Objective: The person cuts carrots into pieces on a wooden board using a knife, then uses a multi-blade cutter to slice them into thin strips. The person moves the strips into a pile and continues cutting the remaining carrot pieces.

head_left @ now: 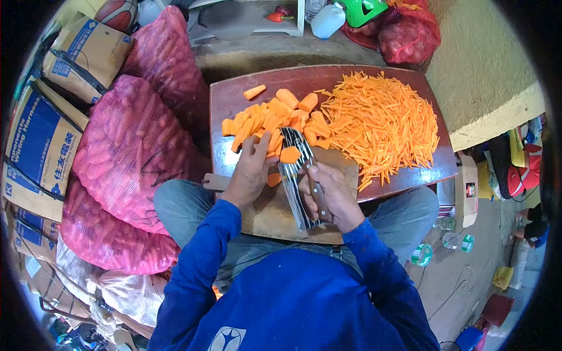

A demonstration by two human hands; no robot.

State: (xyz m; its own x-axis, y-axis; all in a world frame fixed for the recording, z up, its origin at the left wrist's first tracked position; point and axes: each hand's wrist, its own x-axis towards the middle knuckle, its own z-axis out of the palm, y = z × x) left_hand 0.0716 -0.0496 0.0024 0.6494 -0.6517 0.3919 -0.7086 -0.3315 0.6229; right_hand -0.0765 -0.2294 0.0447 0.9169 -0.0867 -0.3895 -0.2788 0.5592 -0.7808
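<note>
My right hand (331, 196) is closed around the brown riveted handle of a knife (318, 193). Beside the handle lies a broad, flat surface with black and white stripes; whether it is all blade I cannot tell. An orange carrot piece (289, 155) rests against its upper part. My left hand (249, 172) has its fingers apart, close to the cut carrot chunks (272, 117), with no piece clearly gripped. Another carrot piece (273, 179) lies beside that hand on the wooden cutting board (263, 213). To the right is a large heap of carrot strips (383, 126).
The dark red tabletop (234, 88) carries the board and carrots. Full pink mesh sacks (134, 152) crowd the left, beside cardboard boxes (44, 146). A red mesh bag (410, 38) sits behind the table. Plastic bottles (421, 254) lie on the floor at right.
</note>
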